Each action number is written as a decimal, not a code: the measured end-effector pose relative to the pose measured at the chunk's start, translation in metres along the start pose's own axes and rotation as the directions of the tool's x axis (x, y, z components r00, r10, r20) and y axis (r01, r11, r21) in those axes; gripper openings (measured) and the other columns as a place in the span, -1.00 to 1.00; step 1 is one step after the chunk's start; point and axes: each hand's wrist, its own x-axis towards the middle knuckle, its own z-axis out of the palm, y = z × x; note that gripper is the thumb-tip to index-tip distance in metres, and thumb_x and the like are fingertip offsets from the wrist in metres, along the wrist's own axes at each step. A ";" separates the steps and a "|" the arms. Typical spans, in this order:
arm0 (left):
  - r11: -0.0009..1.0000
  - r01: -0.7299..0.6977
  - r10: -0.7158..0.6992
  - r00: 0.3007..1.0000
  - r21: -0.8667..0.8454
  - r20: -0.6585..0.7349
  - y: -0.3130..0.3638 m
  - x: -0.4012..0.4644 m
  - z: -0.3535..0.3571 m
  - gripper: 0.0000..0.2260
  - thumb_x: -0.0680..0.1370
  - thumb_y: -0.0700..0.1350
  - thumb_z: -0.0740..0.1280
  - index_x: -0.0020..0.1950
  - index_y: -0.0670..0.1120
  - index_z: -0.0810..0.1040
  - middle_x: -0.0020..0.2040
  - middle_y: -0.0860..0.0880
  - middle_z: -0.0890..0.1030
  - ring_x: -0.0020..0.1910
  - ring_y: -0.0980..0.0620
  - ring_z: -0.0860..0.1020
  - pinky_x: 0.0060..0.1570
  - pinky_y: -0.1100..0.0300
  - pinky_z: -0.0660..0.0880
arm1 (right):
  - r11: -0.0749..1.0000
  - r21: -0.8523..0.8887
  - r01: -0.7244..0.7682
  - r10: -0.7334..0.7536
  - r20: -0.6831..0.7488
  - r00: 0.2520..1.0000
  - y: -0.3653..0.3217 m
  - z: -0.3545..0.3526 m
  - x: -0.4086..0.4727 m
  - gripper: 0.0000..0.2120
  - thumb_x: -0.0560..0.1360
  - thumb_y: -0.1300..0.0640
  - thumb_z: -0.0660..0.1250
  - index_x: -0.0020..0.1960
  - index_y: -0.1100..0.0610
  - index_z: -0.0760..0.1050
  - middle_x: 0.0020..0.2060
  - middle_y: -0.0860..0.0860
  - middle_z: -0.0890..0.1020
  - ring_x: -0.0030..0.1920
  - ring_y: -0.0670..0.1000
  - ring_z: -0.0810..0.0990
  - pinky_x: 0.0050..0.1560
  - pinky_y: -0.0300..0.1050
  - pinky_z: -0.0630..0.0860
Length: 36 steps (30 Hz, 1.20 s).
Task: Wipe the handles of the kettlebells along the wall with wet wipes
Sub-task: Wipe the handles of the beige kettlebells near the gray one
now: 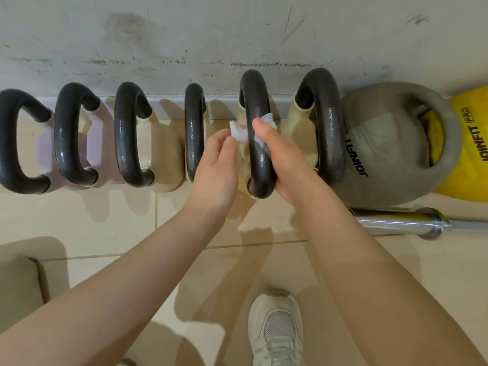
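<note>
— Kettlebells (126, 138) line the wall from nine o'clock to three; which handle are we on?

— The fifth handle (257, 143), just right of twelve. We should run the wet wipe (239, 133) around the whole bar, bends too.

— And our hands?

— Our left hand (215, 165) pinches one end of the wipe, fingers loosely curled. Our right hand (280, 159) wraps the bar, thumb pressing the wipe's other end (268, 122) to the metal.
</note>
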 end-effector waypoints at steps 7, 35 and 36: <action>0.967 -0.138 0.114 0.986 0.213 0.125 0.012 0.002 -0.004 -0.72 0.63 -0.01 0.07 0.14 0.06 0.56 0.04 0.22 0.58 -0.03 0.53 0.45 -0.01 0.63 0.31 | 0.975 -0.063 0.212 -0.217 -0.097 0.971 0.050 0.000 -0.032 -0.81 0.47 0.25 0.35 -0.07 -0.03 0.48 -0.23 -0.10 0.60 -0.21 -0.24 0.55 -0.13 -0.38 0.46; 0.976 0.055 -0.091 0.982 0.212 0.166 0.033 0.009 -0.003 -0.59 0.54 0.07 0.26 0.34 -0.05 0.41 0.10 0.04 0.55 -0.07 0.12 0.48 -0.21 0.30 0.37 | 0.867 -0.403 0.292 -0.418 -0.270 0.867 0.036 0.031 -0.043 -0.37 0.55 0.18 0.23 0.51 0.07 -0.03 0.49 0.03 0.15 0.44 -0.07 0.18 0.40 -0.21 0.17; 0.986 0.070 -0.093 0.984 0.151 0.152 0.035 0.008 -0.004 -0.62 0.56 0.07 0.22 0.33 -0.05 0.43 0.04 0.07 0.54 -0.07 0.14 0.48 -0.15 0.29 0.38 | 0.722 -0.622 0.301 -0.539 -0.234 0.809 0.037 0.029 -0.042 -0.38 0.55 0.23 0.16 0.51 0.12 -0.07 0.51 0.07 0.06 0.48 -0.01 0.08 0.46 -0.13 0.08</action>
